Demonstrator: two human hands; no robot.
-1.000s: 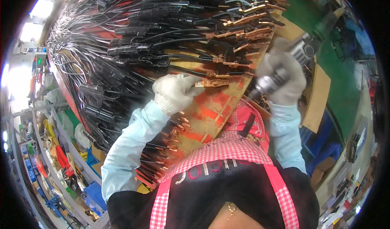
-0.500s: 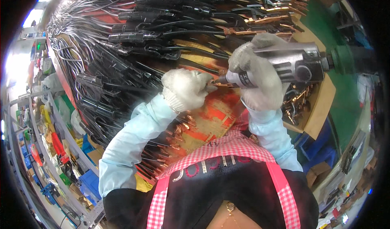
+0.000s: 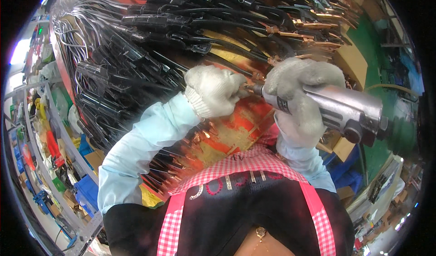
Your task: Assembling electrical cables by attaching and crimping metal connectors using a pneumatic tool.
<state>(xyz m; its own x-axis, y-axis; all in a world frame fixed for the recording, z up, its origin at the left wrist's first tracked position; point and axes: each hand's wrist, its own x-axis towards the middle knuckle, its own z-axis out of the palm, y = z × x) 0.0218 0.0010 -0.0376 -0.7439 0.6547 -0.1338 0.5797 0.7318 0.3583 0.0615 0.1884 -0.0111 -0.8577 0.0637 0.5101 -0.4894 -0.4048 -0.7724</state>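
Observation:
My left hand (image 3: 212,91), in a white knit glove, is closed with its fingertips pinching a small copper-coloured metal end piece (image 3: 246,88); most of that piece is hidden by the fingers. Wrapped round the front of a silver power screwdriver (image 3: 347,106) is my gloved right hand (image 3: 295,94). The tool lies nearly level, its dark tip (image 3: 258,89) pointing left and meeting the copper piece, as far as I can see. Black cables (image 3: 231,47) with black plastic parts lie just beyond both hands. Many end in copper-coloured clamps (image 3: 313,35) at the far right.
Under my hands is a worn red and tan tabletop (image 3: 240,124), with copper-tipped leads (image 3: 181,151) near my apron. Grey wires (image 3: 75,33) bundle at far left. A cardboard box (image 3: 352,58) stands at right; shelving (image 3: 68,133) with a blue bin (image 3: 88,192) is at left.
The screwdriver's rear end has swung down toward me, and my right hand has turned with it. My left hand keeps its pinch near the tip. The whole view has shifted slightly.

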